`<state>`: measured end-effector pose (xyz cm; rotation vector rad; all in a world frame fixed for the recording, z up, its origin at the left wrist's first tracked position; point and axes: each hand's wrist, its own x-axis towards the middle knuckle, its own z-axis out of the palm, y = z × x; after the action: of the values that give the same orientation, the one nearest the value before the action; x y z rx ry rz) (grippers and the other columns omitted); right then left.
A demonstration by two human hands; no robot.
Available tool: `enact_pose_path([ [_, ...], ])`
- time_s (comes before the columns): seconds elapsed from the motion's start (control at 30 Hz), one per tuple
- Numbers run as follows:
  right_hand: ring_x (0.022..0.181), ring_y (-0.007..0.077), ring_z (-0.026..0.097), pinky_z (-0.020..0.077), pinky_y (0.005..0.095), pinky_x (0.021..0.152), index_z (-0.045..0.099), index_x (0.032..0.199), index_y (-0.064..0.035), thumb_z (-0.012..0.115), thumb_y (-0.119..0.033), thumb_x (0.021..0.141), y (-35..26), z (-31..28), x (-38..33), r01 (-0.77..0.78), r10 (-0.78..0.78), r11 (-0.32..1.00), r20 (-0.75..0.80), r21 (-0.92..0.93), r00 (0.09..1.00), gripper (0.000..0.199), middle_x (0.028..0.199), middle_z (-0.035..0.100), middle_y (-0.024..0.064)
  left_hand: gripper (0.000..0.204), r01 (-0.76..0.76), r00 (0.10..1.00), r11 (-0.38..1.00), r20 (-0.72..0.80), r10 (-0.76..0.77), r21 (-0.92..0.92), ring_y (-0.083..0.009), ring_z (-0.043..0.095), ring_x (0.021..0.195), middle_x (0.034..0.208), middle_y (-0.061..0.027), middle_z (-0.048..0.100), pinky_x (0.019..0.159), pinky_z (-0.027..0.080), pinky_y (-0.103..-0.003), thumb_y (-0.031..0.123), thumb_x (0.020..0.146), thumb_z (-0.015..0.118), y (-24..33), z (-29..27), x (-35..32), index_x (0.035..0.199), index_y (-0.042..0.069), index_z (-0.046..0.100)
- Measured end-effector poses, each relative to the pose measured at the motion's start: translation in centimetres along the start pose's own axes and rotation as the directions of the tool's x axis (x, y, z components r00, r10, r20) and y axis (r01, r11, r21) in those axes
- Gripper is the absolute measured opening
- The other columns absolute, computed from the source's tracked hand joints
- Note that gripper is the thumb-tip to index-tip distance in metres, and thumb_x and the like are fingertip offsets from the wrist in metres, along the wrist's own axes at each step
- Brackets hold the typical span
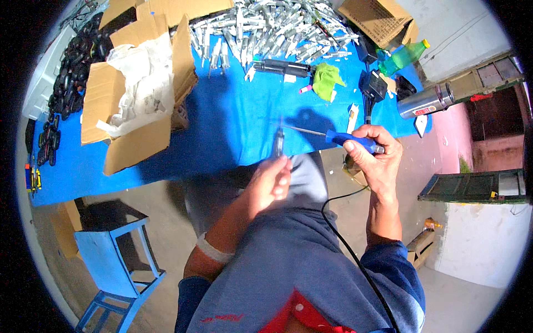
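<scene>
My right hand (375, 157) grips a blue-handled soldering iron (350, 139); its thin metal shaft points left toward a small dark metal part (278, 142). My left hand (270, 178) holds that part upright by its lower end, just at the near edge of the blue table (233, 122). The iron's tip reaches the top of the part. A black cord (355, 255) runs from near my right hand down across my lap.
An open cardboard box (133, 94) with white wrapping sits at left. A heap of silver metal parts (272, 28) lies at the back. A green cloth (326, 79), green bottle (404, 56), steel flask (426, 101) and black adapter (373, 86) stand right. A blue stool (114, 250) is lower left.
</scene>
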<state>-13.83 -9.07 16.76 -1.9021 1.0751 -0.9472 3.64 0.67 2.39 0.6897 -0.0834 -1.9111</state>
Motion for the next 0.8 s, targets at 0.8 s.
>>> enact_pose_path([
  [0.8,0.056,0.0045,0.049,0.0391,0.0204,0.051,0.059,0.073,-0.0013,0.058,-0.018,0.086,3.0,1.2,-0.6,0.101,-0.103,0.995,-0.112,-0.019,0.988,0.021,0.066,0.061,0.0029,0.031,-0.100,0.985,0.995,-0.146,0.096,-0.017,-0.0071,0.033,0.040,0.056,0.0028,0.039,0.037,0.027,-0.023,0.038,0.091,0.049,-2.0,-0.2,1.6,0.081,0.009,0.047],
])
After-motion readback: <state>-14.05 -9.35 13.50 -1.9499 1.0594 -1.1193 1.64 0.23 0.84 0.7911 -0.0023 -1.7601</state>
